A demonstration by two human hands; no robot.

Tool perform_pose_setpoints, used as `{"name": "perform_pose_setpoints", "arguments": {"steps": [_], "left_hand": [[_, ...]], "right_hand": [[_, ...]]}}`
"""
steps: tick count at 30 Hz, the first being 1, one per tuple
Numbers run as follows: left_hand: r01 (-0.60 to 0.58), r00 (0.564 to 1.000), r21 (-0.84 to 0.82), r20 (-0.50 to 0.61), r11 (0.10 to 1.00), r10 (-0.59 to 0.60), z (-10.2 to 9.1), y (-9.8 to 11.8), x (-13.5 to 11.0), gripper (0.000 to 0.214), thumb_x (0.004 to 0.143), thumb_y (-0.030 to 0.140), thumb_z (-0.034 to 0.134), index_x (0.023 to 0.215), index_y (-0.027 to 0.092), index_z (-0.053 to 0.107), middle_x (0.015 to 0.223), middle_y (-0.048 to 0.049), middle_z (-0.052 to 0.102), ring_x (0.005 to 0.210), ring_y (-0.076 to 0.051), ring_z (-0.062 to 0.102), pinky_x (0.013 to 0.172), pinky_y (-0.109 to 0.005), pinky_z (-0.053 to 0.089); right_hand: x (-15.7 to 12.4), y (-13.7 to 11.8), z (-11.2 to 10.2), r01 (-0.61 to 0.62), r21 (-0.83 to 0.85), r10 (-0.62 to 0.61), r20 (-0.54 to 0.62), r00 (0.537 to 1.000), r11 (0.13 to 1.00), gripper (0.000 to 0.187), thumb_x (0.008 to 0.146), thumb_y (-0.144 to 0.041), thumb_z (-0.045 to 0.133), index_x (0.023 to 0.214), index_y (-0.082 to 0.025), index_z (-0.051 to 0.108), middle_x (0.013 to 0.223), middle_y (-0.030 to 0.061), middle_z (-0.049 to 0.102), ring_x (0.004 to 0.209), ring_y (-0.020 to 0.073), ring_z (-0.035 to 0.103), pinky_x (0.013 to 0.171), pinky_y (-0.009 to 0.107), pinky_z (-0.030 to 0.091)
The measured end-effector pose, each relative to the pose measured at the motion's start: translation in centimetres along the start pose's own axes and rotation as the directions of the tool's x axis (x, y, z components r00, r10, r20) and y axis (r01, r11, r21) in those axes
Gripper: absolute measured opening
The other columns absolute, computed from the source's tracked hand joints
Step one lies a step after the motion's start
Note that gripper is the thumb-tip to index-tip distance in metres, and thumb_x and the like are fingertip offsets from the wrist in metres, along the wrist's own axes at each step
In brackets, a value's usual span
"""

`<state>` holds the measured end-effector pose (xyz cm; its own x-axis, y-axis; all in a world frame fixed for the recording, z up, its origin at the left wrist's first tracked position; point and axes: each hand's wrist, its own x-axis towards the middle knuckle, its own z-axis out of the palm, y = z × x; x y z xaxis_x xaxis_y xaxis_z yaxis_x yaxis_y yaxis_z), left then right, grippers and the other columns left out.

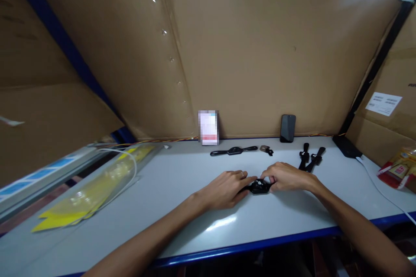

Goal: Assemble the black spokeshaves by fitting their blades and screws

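Note:
A black spokeshave (259, 187) lies on the white tabletop between my hands, its middle body showing and its handles mostly covered. My left hand (229, 190) is closed over its left handle, fingers reaching toward the body. At the right side of the body, my right hand (286, 178) pinches with thumb and forefinger; the exact part gripped is hidden. Behind them lies another black spokeshave (235, 151), stretched out sideways. Right of that is a small brownish plate with a black piece (268, 151). More black spokeshaves (313, 160) lie partly behind my right hand.
Against the cardboard back wall (240, 52) lean a dark phone (287, 128) and a blurred white card (209, 128). Yellow plastic packaging (97, 188) and a power strip (48, 171) lie left. A black box with a white cable (347, 147) and a red-yellow packet (398, 169) are right.

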<state>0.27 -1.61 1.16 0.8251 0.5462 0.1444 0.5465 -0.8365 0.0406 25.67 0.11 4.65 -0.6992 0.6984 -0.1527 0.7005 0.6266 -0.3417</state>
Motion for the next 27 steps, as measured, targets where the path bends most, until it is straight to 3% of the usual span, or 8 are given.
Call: {"name": "perform_pose_setpoints", "arguments": {"steps": [6, 11, 15, 18, 27], "left_hand": [[0.002, 1.0, -0.002, 0.01, 1.0, -0.002, -0.02, -0.01, -0.01, 0.034, 0.1, 0.024, 0.044, 0.131, 0.019, 0.057, 0.097, -0.0082, 0.066, 0.083, -0.023, 0.064, 0.07, -0.035, 0.047], [0.013, 1.0, 0.031, 0.027, 0.999, -0.014, -0.03, 0.07, 0.1, 0.02, 0.101, 0.024, 0.046, 0.116, 0.018, 0.059, 0.097, -0.0073, 0.066, 0.084, -0.022, 0.063, 0.071, -0.034, 0.047], [-0.003, 1.0, 0.076, 0.03, 0.997, 0.001, -0.11, 0.29, 0.09, 0.015, 0.102, 0.023, 0.045, 0.104, 0.019, 0.059, 0.093, -0.006, 0.064, 0.081, -0.021, 0.062, 0.069, -0.033, 0.045], [-0.017, 1.0, 0.071, 0.003, 0.997, 0.017, -0.04, 0.33, 0.02, 0.014, 0.102, 0.022, 0.045, 0.101, 0.019, 0.059, 0.091, -0.0056, 0.064, 0.078, -0.02, 0.062, 0.067, -0.032, 0.045], [-0.018, 1.0, 0.061, 0.001, 0.998, 0.018, -0.02, 0.23, 0.06, 0.017, 0.102, 0.023, 0.046, 0.1, 0.019, 0.062, 0.091, -0.006, 0.064, 0.078, -0.021, 0.062, 0.068, -0.033, 0.046]], "right_hand": [[-0.32, -0.49, -0.34, -0.042, -0.025, 0.043, 0.022, 0.999, 0.999, 0.025, 0.076, -0.017, 0.07, 0.101, -0.024, 0.072, 0.081, -0.0007, 0.063, 0.072, 0.0154, 0.052, 0.063, 0.026, 0.031], [-0.41, -0.71, -0.37, -0.115, -0.036, 0.116, 0.022, 0.993, 0.993, 0.031, 0.076, -0.02, 0.071, 0.106, -0.021, 0.065, 0.087, 0.0017, 0.064, 0.077, 0.0164, 0.053, 0.063, 0.025, 0.031], [-0.42, -0.64, -0.36, -0.083, -0.058, 0.085, 0.032, 0.996, 0.995, 0.011, 0.078, -0.02, 0.071, 0.087, -0.021, 0.065, 0.083, 0.0002, 0.062, 0.074, 0.0145, 0.05, 0.063, 0.025, 0.029], [-0.46, -0.64, -0.36, -0.043, -0.056, 0.044, 0.017, 0.999, 0.997, 0.008, 0.078, -0.017, 0.07, 0.082, -0.021, 0.064, 0.078, -0.0012, 0.058, 0.071, 0.0137, 0.048, 0.063, 0.025, 0.028], [-0.55, -0.73, -0.34, -0.089, -0.056, 0.09, 0.017, 0.996, 0.994, 0.021, 0.077, -0.019, 0.069, 0.098, -0.022, 0.067, 0.082, 0.0013, 0.062, 0.072, 0.0163, 0.052, 0.063, 0.026, 0.029]]}}
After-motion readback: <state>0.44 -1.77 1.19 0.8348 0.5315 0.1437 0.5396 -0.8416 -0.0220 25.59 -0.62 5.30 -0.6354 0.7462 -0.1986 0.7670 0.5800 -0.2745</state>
